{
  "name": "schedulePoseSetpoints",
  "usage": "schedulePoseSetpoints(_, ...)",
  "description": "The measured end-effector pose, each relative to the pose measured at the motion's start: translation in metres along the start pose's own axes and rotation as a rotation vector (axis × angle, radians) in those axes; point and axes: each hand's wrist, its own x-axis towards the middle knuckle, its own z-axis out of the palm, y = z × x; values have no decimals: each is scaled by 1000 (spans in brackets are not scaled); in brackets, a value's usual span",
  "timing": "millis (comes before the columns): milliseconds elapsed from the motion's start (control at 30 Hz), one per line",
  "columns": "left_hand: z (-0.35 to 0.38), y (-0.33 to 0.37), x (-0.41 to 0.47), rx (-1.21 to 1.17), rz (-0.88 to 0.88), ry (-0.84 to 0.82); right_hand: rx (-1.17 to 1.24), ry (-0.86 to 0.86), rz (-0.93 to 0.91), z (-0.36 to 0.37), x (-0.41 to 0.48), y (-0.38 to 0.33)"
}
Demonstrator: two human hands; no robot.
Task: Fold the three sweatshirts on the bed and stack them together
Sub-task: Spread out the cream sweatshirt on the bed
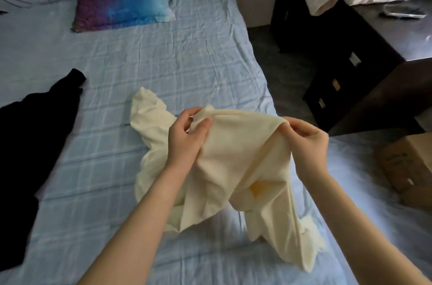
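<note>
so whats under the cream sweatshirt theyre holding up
Both hands, left and right, lift the cream sweatshirt above the blue checked bedsheet; the sheet directly beneath it is hidden.

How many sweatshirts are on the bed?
3: a cream one held in both hands, a black one at the left edge, a tie-dye one folded farther up the bed.

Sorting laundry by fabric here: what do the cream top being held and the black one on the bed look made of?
Cream sweatshirt: soft matte knit, probably cotton jersey; it drapes in loose folds. Black sweatshirt: matte fabric, too dark to judge the weave.
</note>
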Motion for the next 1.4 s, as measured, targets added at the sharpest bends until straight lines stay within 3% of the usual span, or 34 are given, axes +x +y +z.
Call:
schedulePoseSetpoints(167,63,-64,80,40,-104,-126,-159,34,-22,10,93,57)
schedulePoseSetpoints(300,82,-127,82,238,-276,-367,-572,-165,119,14,104,120)
schedulePoseSetpoints(367,64,-135,74,333,-193,-283,-686,-198,-59,14,91,131)
schedulePoseSetpoints(433,24,-134,60,464,6,-127,-659,-248,-319,20,64,131)
schedulePoseSetpoints(500,-25,-139,37,681,118,13,-593,-437,-383,29,25,137)
schedulePoseSetpoints(567,-60,-146,9,725,-51,46,-587,-693,-352,44,-11,148)
schedulePoseSetpoints(633,-68,-156,-14,547,-310,-47,-710,-905,-338,63,-33,167)
schedulePoseSetpoints(700,-66,-165,-24,536,-298,-116,-902,-988,-339,81,-39,188)
schedulePoseSetpoints(767,-67,-172,-25,637,-200,-98,-925,-927,-313,95,-35,199)
schedulePoseSetpoints(833,-73,-169,-23,636,-181,-66,-712,-793,-241,96,-30,199)
schedulePoseSetpoints(933,-80,-152,-10,525,-117,26,-446,-558,-111,97,-13,163)
schedulePoseSetpoints(1100,-53,-98,70,299,-40,144,-158,-347,25,135,68,83)
schedulePoseSetpoints(1167,-39,-83,107,277,-40,55,-165,-276,-7,153,103,57)
schedulePoseSetpoints(1267,-28,-89,130,241,-204,-143,-308,-275,-52,159,127,49)
schedulePoseSetpoints(1400,-49,-141,81,398,-106,-73,-539,-257,-261,131,88,86)
